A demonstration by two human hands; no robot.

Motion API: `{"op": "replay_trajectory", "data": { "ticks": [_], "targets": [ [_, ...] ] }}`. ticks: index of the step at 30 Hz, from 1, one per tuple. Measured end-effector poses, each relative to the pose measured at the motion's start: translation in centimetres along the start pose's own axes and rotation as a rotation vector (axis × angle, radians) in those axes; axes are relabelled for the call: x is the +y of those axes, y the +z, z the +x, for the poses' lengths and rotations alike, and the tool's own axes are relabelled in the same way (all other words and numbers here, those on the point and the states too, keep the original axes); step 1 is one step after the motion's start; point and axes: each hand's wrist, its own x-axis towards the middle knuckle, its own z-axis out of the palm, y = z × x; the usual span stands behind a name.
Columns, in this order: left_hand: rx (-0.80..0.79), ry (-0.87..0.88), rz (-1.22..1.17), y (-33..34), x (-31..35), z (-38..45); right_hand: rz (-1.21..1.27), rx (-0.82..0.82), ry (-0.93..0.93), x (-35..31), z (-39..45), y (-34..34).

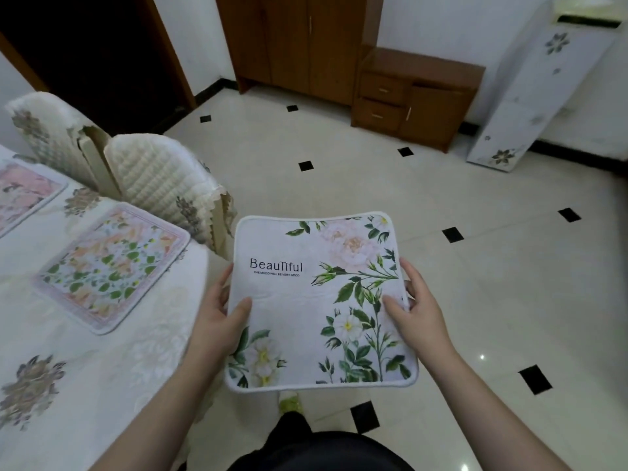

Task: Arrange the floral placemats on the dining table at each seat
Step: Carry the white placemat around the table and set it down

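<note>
White-edged floral placemat [319, 300] pinched between left hand [217, 314] and right hand [419, 311]; two placemats [112, 266] on table [85, 385].

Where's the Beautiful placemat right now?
Centre of the head view: the Beautiful placemat is held over the floor between left hand and right hand, right of the table.

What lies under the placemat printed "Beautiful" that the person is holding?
Under the held placemat only tiled floor and a shoe tip show. The left hand and right hand grip its sides; fingers beneath are hidden.
</note>
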Motion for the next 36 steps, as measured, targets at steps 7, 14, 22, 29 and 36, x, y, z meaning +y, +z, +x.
{"op": "replay_trajectory", "data": {
  "ticks": [7, 14, 22, 29, 36],
  "targets": [
    [-0.024, 0.005, 0.053, -2.8, 1.7, 7.1, -0.036, 0.026, -0.034, -2.6, 5.8, 3.1],
    [-0.035, 0.055, -0.018, -5.4, 3.5, 14.5, -0.038, 0.051, -0.089, -6.8, 11.6, 6.8],
    [-0.051, 0.047, -0.065, -5.0, 4.4, 21.0, -0.028, 0.088, -0.098, -9.4, 16.2, 8.8],
    [-0.052, 0.013, -0.032, -2.0, 6.0, 26.1, -0.002, 0.064, -0.078, -10.0, 22.3, 7.5],
    [-0.034, 0.011, -0.053, 3.2, 8.3, 32.8, 0.036, 0.012, -0.072, -9.6, 31.3, 4.2]
  ]
}}
